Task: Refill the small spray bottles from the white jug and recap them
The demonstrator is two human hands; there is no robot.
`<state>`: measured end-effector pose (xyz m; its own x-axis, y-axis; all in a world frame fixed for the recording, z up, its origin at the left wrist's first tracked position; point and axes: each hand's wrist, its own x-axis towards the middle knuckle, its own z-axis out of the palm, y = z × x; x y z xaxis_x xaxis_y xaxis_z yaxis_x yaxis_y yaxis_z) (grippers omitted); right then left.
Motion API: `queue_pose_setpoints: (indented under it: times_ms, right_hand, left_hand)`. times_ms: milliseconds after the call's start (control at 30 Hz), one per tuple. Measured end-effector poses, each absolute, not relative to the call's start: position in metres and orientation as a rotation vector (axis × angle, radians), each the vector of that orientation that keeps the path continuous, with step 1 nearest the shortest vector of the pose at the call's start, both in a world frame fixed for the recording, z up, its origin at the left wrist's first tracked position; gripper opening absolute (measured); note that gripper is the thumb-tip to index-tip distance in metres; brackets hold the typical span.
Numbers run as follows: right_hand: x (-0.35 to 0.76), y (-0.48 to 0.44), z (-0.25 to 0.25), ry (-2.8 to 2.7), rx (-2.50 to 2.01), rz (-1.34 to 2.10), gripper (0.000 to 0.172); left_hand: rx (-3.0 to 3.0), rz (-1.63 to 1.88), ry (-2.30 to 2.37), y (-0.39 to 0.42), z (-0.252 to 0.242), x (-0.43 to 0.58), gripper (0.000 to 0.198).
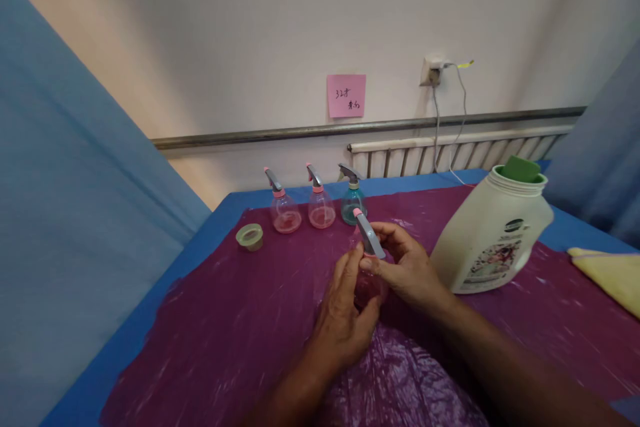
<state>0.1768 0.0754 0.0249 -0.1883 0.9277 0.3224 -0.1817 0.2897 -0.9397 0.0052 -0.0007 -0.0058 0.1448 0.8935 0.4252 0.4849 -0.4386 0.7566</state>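
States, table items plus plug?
Held spray bottle: sprayer on, in left hand and right hand
Left pink spray bottle: upright, sprayer on
Middle pink spray bottle: upright, sprayer on
Teal spray bottle: upright
Jug: upright, green piece in mouth
Small tub: contents unclear
Yellow cloth: folded
Purple sheet: wrinkled
Plug: in socket

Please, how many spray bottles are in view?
4: in a row, left pink bottle, middle pink bottle, right teal bottle; a pink spray bottle between left hand and right hand.

Handwritten pink note (347, 96) on the pale wall (280, 33); socket (432, 68) to its right, cables (437, 107) trailing down across the rail (270, 136); ribbed radiator (425, 143) below the rail; left curtain (75, 180) and right curtain (607, 120), both blue; yellow cloth (607, 270) at right edge.
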Motion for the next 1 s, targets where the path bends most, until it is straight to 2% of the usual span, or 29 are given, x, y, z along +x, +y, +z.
queue_pose_setpoints:
  times_ms: [267, 533, 867, 1000]
  right_hand:
    - [0.189, 0.068, 0.031, -1.392, -0.633, 1.323, 0.055]
    - [0.191, 0.076, 0.023, -1.443, -0.676, 1.2, 0.044]
    - [0.184, 0.074, 0.025, -1.435, -0.71, 1.097, 0.053]
    - [0.189, 0.071, 0.025, -1.464, -0.632, 1.123, 0.047]
  left_hand:
    - [2.0, 1.195, 1.323, 0.0, -0.004, 0.004, 0.096]
    - [1.985, 1.158, 1.33, -0.003, -0.002, 0.004, 0.098]
    - [1.977, 1.224, 1.293, -0.001, 0.004, 0.009, 0.1]
    - [1.993, 1.217, 1.288, -0.001, 0.005, 0.008, 0.101]
